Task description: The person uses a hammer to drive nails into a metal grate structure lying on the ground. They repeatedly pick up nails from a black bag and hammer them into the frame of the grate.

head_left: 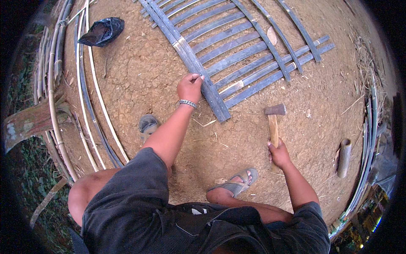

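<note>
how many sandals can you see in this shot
2. One grey sandal is on the dirt beside the left forearm, its foot mostly hidden. The other sandal is on the foot near the right hand, which grips the hatchet.

Bare, cracked earth ground [152, 72] carries a lattice of split bamboo slats [237, 46] at far centre and right. A black plastic bag [102, 31] lies far left; long bamboo strips [91, 89] curve along the left side. A short bamboo tube [344, 157] lies at right. Two grey sandals [148, 124] [237, 183] rest near centre.
</note>
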Demonstrator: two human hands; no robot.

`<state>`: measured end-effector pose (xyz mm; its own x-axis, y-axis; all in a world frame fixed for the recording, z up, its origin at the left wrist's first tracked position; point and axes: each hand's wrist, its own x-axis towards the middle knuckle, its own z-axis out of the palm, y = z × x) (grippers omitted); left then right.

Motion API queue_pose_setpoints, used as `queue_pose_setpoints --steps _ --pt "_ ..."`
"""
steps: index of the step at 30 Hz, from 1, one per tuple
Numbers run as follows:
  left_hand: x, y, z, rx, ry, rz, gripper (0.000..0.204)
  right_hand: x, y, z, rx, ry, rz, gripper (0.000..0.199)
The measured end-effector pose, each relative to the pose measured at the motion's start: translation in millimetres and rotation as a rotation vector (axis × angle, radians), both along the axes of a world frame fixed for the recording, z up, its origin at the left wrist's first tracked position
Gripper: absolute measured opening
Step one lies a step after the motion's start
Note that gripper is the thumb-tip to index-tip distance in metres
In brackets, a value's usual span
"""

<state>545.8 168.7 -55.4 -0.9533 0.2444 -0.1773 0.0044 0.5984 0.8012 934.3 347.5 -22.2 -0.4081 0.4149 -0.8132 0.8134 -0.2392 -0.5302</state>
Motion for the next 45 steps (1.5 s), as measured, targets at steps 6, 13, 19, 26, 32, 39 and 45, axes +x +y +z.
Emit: queue_pose_setpoints --steps 6,13,19,26,32,39,45 --pt "0 10 -40 -0.074 0.406 0.011 0.013 -5 -3 2 0.06 -0.007 0.024 0.032" --pt "5 14 -52 -0.046 0.49 0.058 0.011 -8 -26 5 0.286 -0.12 0.174 0.038" --pt "5 15 -48 -0.046 0.466 0.057 0.01 -83 -39 31 0.297 0.13 0.43 0.044" --pt "4 13 -43 -0.053 0.491 0.019 0.01 -199 -37 27 0.416 0.335 0.658 0.048" --pt "4 13 -41 -0.028 0.47 0.026 0.012 -232 -27 14 0.541 0.464 0.715 0.05" --pt "3 11 -42 -0.044 0.475 0.024 0.011 -241 -13 17 0.593 0.473 0.752 0.048" --pt "2 11 -38 -0.056 0.46 0.016 0.008 -252 -9 22 0.505 0.252 0.9 0.047"
